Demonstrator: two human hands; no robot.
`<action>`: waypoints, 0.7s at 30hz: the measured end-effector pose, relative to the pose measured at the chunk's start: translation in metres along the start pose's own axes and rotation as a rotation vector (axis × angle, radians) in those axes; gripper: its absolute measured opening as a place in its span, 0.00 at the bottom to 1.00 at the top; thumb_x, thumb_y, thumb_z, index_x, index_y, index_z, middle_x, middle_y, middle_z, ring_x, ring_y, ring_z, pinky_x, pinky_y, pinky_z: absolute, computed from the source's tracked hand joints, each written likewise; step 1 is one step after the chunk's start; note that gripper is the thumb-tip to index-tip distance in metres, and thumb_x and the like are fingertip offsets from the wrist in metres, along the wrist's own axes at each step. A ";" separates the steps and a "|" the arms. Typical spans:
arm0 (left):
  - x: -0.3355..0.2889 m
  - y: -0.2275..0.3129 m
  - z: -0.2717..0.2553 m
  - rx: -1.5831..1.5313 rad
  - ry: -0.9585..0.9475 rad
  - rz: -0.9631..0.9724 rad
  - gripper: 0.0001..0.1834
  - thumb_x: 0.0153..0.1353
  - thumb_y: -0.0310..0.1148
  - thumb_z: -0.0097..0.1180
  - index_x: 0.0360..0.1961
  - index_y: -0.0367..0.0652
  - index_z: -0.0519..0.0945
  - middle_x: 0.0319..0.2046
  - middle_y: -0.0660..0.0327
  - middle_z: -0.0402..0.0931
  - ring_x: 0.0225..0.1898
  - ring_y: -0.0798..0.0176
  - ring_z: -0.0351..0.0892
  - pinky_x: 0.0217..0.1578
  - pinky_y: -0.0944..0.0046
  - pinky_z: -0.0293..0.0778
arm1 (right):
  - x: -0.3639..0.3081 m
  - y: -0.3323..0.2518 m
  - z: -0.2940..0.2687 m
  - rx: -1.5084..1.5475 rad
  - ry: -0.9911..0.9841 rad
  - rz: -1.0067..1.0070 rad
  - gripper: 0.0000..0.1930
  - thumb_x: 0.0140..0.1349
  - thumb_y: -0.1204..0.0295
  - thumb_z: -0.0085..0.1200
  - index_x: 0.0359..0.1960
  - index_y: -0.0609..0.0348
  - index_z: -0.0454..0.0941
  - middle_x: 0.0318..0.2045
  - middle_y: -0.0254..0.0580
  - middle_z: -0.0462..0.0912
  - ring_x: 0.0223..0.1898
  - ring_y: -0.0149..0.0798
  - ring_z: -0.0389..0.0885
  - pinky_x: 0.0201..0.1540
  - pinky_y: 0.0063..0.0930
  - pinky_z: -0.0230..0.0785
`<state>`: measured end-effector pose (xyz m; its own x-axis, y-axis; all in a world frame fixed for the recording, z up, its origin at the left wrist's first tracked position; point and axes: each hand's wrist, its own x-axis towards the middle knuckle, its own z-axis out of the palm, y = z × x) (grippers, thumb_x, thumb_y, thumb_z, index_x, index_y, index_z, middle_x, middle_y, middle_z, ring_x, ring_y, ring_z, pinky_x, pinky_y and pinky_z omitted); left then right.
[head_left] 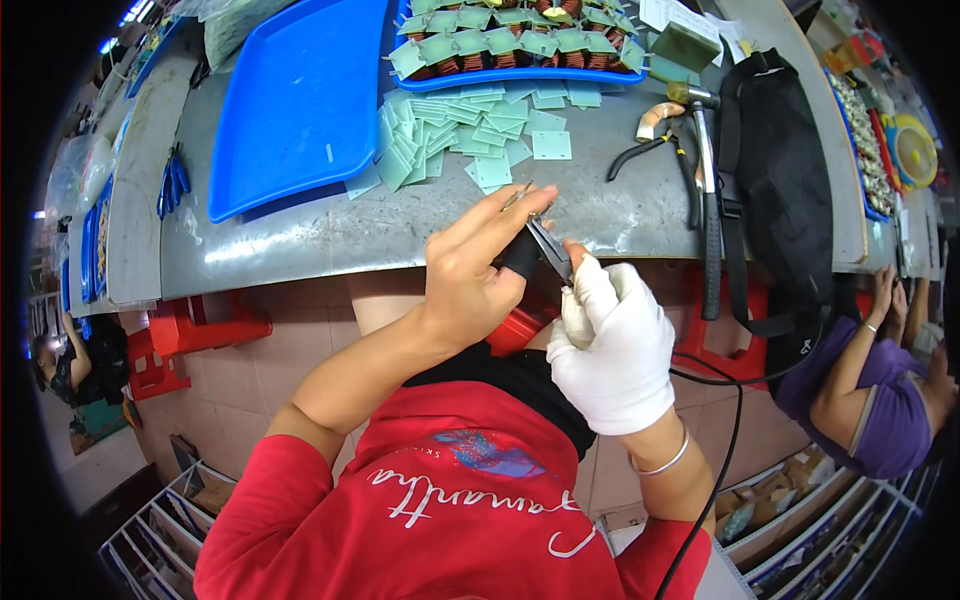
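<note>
My left hand (pixel 468 262) is bare and held just in front of the bench edge, its fingers closed. Thin wire ends (pixel 518 194) show at its fingertips; the rest of what it grips is hidden. A black patch (pixel 520 254) lies by the thumb; I cannot tell whether it is a finger wrap or part of a held piece. In a white glove with bare fingertips, my right hand (pixel 622 350) is wrapped round a pair of pliers. The grey jaws of these pliers (pixel 549 250) point up to the left fingers; their handles are mostly hidden.
Pale green square plates (pixel 490 130) lie loose beside a blue tray (pixel 290 110). A second blue tray (pixel 520 75) holds copper coils with such plates. To the right are cutters (pixel 688 175), a hammer (pixel 707 190) and a black bag (pixel 790 170). A co-worker (pixel 870 390) sits at right.
</note>
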<state>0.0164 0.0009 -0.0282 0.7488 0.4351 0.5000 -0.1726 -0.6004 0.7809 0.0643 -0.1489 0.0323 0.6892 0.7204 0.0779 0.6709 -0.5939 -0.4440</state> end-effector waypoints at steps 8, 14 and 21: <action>0.001 0.001 -0.001 -0.094 -0.081 -0.097 0.23 0.52 0.12 0.51 0.51 0.33 0.78 0.42 0.50 0.79 0.41 0.64 0.80 0.40 0.71 0.75 | 0.002 0.003 -0.004 -0.031 0.015 0.000 0.29 0.45 0.78 0.58 0.54 0.51 0.74 0.31 0.41 0.73 0.33 0.47 0.75 0.32 0.39 0.68; 0.009 0.000 -0.011 -0.472 -0.232 -0.285 0.32 0.44 0.10 0.40 0.53 0.37 0.78 0.38 0.54 0.77 0.38 0.65 0.76 0.41 0.73 0.70 | 0.007 0.006 -0.018 -0.045 0.029 -0.087 0.30 0.43 0.77 0.60 0.54 0.51 0.75 0.31 0.41 0.72 0.34 0.47 0.74 0.36 0.38 0.67; 0.011 -0.003 -0.015 -0.455 -0.330 -0.252 0.28 0.48 0.12 0.45 0.53 0.37 0.78 0.41 0.54 0.78 0.42 0.64 0.77 0.45 0.70 0.71 | 0.004 0.005 -0.014 -0.049 0.023 -0.062 0.30 0.43 0.77 0.60 0.54 0.51 0.75 0.31 0.41 0.72 0.34 0.46 0.74 0.35 0.37 0.68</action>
<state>0.0158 0.0174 -0.0190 0.9481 0.2519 0.1941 -0.1661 -0.1282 0.9777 0.0745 -0.1542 0.0431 0.6512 0.7486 0.1246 0.7251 -0.5654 -0.3931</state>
